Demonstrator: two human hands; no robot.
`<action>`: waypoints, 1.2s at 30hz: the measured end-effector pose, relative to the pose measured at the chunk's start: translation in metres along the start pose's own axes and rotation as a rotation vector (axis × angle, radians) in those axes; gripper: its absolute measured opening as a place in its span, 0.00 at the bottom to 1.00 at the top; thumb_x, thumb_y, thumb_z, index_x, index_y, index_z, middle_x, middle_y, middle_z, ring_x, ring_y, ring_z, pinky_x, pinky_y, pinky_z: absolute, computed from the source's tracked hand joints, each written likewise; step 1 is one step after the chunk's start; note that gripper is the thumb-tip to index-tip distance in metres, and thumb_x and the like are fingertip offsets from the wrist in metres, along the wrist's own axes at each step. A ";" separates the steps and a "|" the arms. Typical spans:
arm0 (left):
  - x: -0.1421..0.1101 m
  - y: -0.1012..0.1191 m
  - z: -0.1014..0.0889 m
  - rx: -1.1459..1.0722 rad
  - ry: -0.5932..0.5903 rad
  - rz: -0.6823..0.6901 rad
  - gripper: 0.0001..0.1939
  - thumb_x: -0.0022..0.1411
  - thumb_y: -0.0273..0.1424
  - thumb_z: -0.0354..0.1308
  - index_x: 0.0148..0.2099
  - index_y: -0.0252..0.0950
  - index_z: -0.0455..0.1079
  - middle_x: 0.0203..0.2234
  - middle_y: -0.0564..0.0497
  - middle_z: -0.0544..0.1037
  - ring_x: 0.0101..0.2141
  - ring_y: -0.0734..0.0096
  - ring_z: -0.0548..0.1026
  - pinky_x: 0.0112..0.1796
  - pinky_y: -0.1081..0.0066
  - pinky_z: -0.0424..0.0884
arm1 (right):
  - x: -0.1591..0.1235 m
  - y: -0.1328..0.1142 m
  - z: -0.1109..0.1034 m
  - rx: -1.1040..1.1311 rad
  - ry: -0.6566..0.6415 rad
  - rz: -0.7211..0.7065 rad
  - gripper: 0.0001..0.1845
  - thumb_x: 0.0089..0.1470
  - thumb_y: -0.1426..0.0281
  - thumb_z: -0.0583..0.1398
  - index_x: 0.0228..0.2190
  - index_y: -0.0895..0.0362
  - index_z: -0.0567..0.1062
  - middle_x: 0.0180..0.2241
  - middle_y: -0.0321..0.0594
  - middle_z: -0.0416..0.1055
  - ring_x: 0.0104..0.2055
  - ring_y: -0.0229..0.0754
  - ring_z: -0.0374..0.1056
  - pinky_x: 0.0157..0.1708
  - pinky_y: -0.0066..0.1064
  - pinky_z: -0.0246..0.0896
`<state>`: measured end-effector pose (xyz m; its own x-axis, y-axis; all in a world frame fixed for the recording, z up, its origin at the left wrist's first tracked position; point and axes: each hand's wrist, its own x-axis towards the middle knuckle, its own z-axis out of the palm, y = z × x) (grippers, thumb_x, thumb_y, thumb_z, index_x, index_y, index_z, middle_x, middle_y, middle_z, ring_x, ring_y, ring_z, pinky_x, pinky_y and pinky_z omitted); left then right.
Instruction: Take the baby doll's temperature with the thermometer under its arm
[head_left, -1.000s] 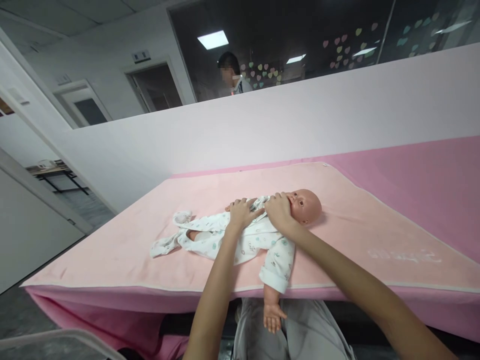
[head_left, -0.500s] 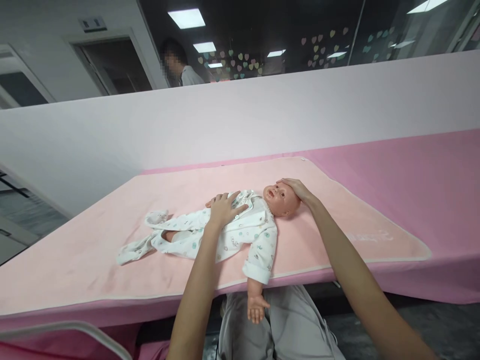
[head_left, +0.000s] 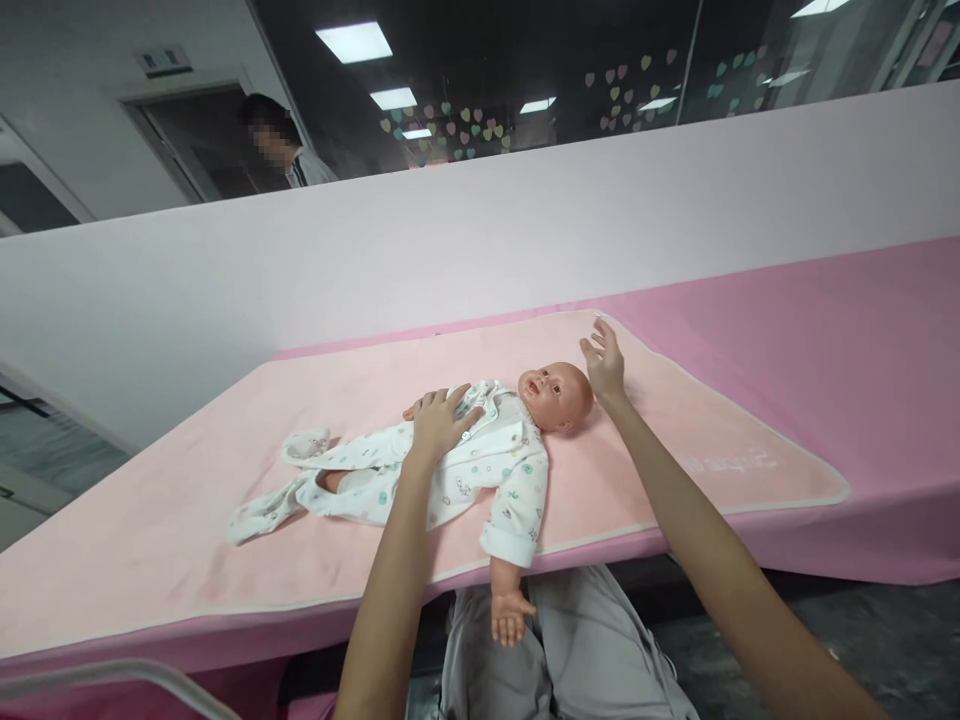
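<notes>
While face-up on the pink mat (head_left: 675, 420), baby doll (head_left: 480, 450) under flat, spread-fingered left hand (head_left: 439, 420); right hand (head_left: 604, 362) open, fingers spread, beside its head.

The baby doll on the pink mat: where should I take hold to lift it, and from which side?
Judging by its pose, grip the baby doll around the trunk, coming from the near edge. It lies on its back across the pink mat, head to the right, one arm hanging over the edge. The left hand rests flat on its chest; the open right hand could support the head.

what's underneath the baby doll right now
The baby doll lies on a pale pink mat over a darker pink table cover. The mat beneath its body is hidden.
</notes>
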<state>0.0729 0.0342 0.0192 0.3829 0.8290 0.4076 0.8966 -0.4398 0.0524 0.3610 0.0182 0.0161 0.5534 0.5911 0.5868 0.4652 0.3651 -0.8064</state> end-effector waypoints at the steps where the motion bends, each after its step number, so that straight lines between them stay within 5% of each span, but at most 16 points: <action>1: 0.000 0.000 0.000 -0.002 0.002 0.003 0.27 0.58 0.50 0.45 0.57 0.49 0.60 0.46 0.48 0.71 0.47 0.58 0.64 0.47 0.62 0.57 | -0.004 -0.006 0.001 -0.031 -0.063 -0.134 0.28 0.51 0.62 0.53 0.53 0.56 0.61 0.56 0.45 0.59 0.55 0.44 0.59 0.52 0.37 0.55; 4: 0.000 -0.001 0.001 -0.009 0.005 0.007 0.26 0.58 0.50 0.45 0.57 0.49 0.60 0.46 0.48 0.70 0.48 0.58 0.64 0.47 0.62 0.57 | -0.017 -0.019 0.006 -0.152 -0.314 -0.342 0.19 0.51 0.64 0.53 0.44 0.56 0.71 0.49 0.43 0.68 0.52 0.43 0.61 0.53 0.36 0.53; 6: 0.001 -0.001 0.001 -0.004 0.004 0.000 0.26 0.59 0.49 0.45 0.57 0.48 0.60 0.46 0.48 0.70 0.48 0.57 0.64 0.47 0.61 0.57 | -0.021 -0.021 0.008 -0.188 -0.411 -0.304 0.15 0.51 0.64 0.54 0.38 0.56 0.74 0.43 0.41 0.72 0.48 0.43 0.65 0.51 0.35 0.56; 14: 0.000 0.000 0.001 0.009 0.010 -0.003 0.25 0.59 0.48 0.44 0.57 0.48 0.60 0.46 0.48 0.71 0.48 0.58 0.64 0.48 0.62 0.57 | -0.010 0.005 0.010 0.263 -0.431 0.279 0.19 0.48 0.56 0.54 0.30 0.58 0.74 0.37 0.43 0.74 0.42 0.44 0.68 0.47 0.36 0.61; 19: 0.000 0.001 0.000 -0.008 0.006 -0.018 0.25 0.59 0.48 0.45 0.57 0.48 0.60 0.47 0.49 0.70 0.48 0.58 0.64 0.48 0.62 0.56 | -0.021 0.002 0.006 0.553 -0.751 0.615 0.34 0.52 0.49 0.43 0.41 0.62 0.71 0.43 0.50 0.72 0.44 0.49 0.69 0.42 0.41 0.65; 22: 0.000 0.001 0.000 -0.010 -0.002 -0.028 0.25 0.59 0.48 0.45 0.57 0.48 0.60 0.47 0.49 0.70 0.48 0.58 0.63 0.48 0.61 0.56 | -0.020 0.007 0.005 0.566 -0.772 0.679 0.33 0.53 0.51 0.41 0.44 0.62 0.69 0.46 0.51 0.69 0.45 0.48 0.68 0.43 0.41 0.65; 25: 0.000 0.001 0.001 -0.019 -0.002 -0.028 0.25 0.59 0.48 0.45 0.57 0.48 0.60 0.47 0.49 0.70 0.48 0.58 0.64 0.48 0.62 0.56 | -0.010 0.018 0.004 0.460 -0.422 0.559 0.27 0.50 0.56 0.48 0.45 0.60 0.68 0.46 0.49 0.69 0.45 0.46 0.68 0.45 0.40 0.62; 27: -0.001 0.001 0.001 -0.027 0.008 -0.023 0.25 0.59 0.49 0.45 0.57 0.48 0.60 0.46 0.49 0.70 0.48 0.59 0.64 0.48 0.62 0.56 | -0.003 0.022 0.002 0.360 -0.131 0.355 0.26 0.48 0.59 0.52 0.48 0.57 0.65 0.48 0.46 0.68 0.45 0.44 0.67 0.47 0.39 0.61; 29: -0.001 0.001 0.002 -0.036 0.015 -0.016 0.25 0.59 0.49 0.44 0.57 0.47 0.61 0.46 0.49 0.71 0.47 0.59 0.64 0.48 0.62 0.56 | -0.001 0.021 0.000 0.298 -0.020 0.129 0.28 0.47 0.59 0.53 0.50 0.55 0.63 0.50 0.45 0.66 0.47 0.44 0.66 0.48 0.39 0.60; 33: -0.001 0.001 0.002 -0.045 0.019 -0.015 0.25 0.59 0.48 0.44 0.56 0.47 0.61 0.46 0.50 0.71 0.47 0.59 0.64 0.48 0.63 0.57 | -0.009 0.009 -0.001 0.118 -0.246 -0.220 0.28 0.47 0.59 0.56 0.49 0.55 0.66 0.51 0.45 0.65 0.49 0.47 0.64 0.50 0.40 0.57; 36: -0.001 0.002 0.002 -0.036 0.016 -0.032 0.25 0.59 0.48 0.45 0.56 0.48 0.61 0.46 0.50 0.71 0.47 0.58 0.64 0.48 0.62 0.56 | -0.016 0.007 0.004 0.017 -0.423 -0.209 0.22 0.47 0.57 0.57 0.42 0.55 0.72 0.46 0.42 0.70 0.49 0.47 0.64 0.52 0.40 0.56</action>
<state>0.0745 0.0332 0.0167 0.3499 0.8376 0.4195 0.8997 -0.4253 0.0986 0.3527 0.0144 0.0009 0.1175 0.7438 0.6580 0.5234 0.5168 -0.6775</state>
